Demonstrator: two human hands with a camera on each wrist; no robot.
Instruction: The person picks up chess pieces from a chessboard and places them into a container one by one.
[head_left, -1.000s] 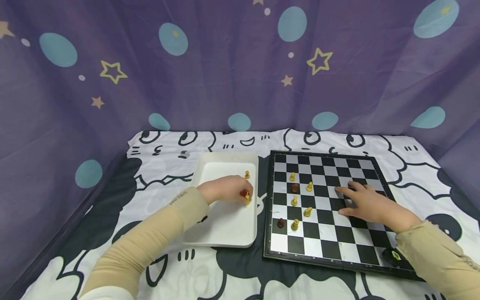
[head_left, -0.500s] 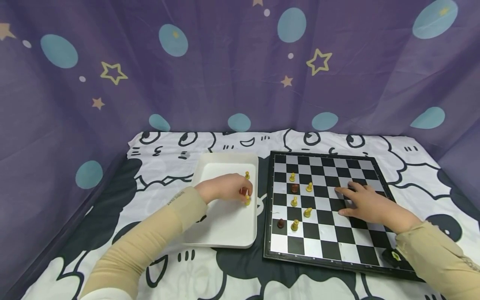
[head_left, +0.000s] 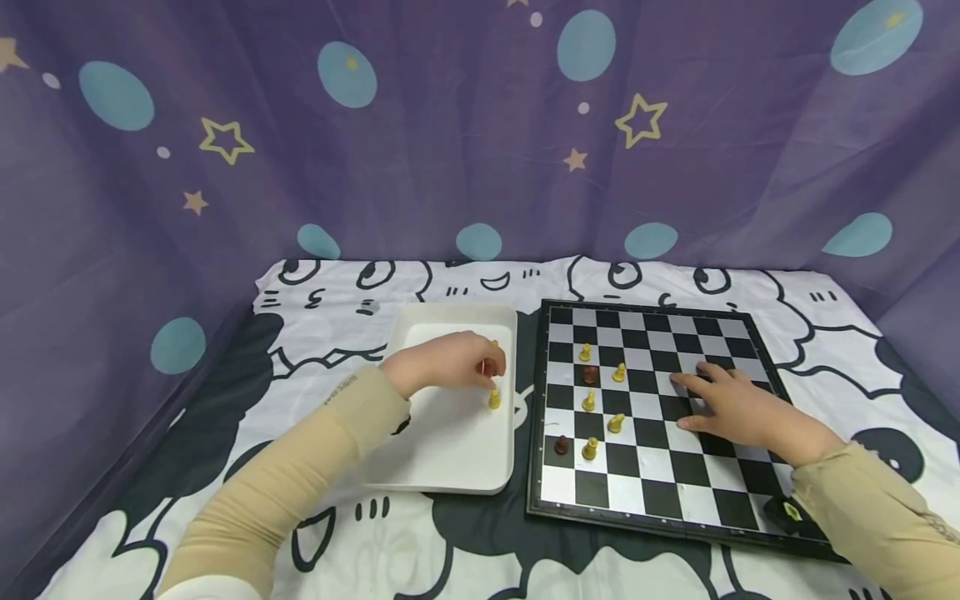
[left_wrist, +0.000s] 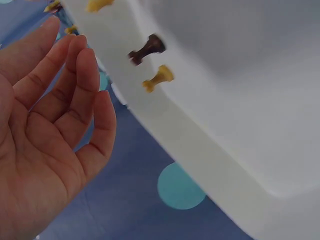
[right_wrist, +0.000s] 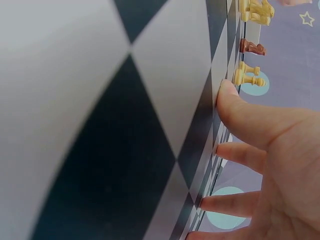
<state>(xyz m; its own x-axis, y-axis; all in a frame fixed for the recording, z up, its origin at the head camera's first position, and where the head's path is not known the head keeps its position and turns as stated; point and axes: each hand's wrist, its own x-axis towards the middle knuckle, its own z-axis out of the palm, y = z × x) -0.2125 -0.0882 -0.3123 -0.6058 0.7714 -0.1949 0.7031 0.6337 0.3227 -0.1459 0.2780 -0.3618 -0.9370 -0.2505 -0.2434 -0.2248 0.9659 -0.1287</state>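
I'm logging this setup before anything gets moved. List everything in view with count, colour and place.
Curtain: 1, purple with teal ovals and stars, background
Cloth: 1, black-and-white cartoon print, in front of the curtain
Tray: 1, white, on the cloth
Chessboard: 1, black and white, right of the tray
Yellow board pieces: 5, yellow, chessboard's left part
Brown board pieces: 2, brown, same part
Yellow tray pieces: 2, yellow, along the tray's right side
Brown tray piece: 1, brown, between those two
Sleeves: 2, beige, on the arms
Left hand: 1, over the tray
Right hand: 1, fingertips on the chessboard
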